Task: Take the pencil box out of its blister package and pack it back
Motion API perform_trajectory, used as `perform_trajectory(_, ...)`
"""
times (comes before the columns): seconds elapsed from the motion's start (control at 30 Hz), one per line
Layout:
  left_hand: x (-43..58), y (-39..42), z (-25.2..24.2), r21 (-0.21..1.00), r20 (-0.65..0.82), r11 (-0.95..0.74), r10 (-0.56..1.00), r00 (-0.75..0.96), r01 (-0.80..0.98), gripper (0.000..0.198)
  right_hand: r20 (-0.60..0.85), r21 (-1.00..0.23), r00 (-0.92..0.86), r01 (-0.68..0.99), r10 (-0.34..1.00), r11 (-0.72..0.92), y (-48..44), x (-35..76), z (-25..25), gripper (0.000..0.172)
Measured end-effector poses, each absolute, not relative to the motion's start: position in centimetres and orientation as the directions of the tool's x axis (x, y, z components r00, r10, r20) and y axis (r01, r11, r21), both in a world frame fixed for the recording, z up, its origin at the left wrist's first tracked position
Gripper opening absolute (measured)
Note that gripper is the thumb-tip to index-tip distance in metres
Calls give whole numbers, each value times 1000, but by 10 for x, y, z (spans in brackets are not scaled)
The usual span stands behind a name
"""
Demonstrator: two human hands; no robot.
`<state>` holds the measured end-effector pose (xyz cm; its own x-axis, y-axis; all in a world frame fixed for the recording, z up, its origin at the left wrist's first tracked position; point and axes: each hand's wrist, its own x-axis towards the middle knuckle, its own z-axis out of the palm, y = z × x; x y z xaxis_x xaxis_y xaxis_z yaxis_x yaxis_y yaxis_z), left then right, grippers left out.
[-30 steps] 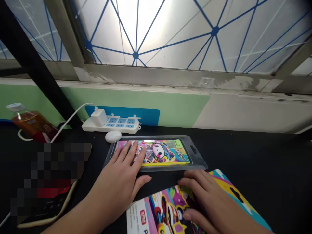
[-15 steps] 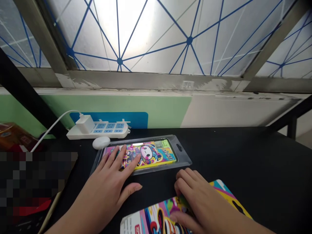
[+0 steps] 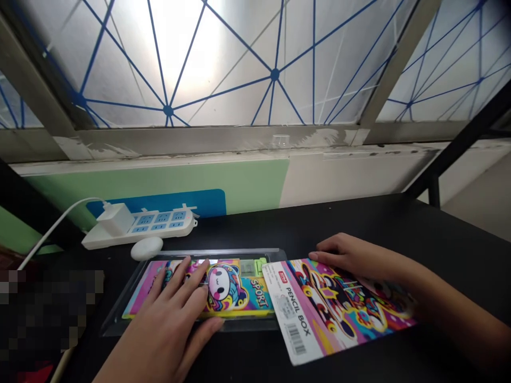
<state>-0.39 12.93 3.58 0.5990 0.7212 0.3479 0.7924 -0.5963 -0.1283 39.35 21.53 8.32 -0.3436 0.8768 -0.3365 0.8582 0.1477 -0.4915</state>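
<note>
A colorful pencil box with a panda-like cartoon head and the word SPORT lies in a clear plastic tray. My left hand rests flat on its left half, fingers spread. To the right is a printed card marked PENCIL BOX, with a barcode at its left end. That end of the card overlaps the right side of the tray. My right hand is at the card's far edge, fingers bent and closed on it; the wrist and forearm hide part of the card's right side.
A white power strip with a plugged-in white charger lies at the back left. In front of it sits a white oval object. The black table meets the wall below a window. Dark blurred items stand at the far left.
The card has moved up and turned, its left end now over the tray's right side. My right hand has shifted to its far edge. My left hand stays on the pencil box; the view has shifted.
</note>
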Motion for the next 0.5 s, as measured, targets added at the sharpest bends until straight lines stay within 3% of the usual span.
perform_trajectory(0.23,-4,133,38,-145,343,-622,698,629,769,49,-215,-428,-240,894,947,129,225,405,77,57)
perform_trajectory(0.5,-4,133,38,-107,333,-627,709,622,772,42,-104,-387,-216,908,971,161,228,406,79,55)
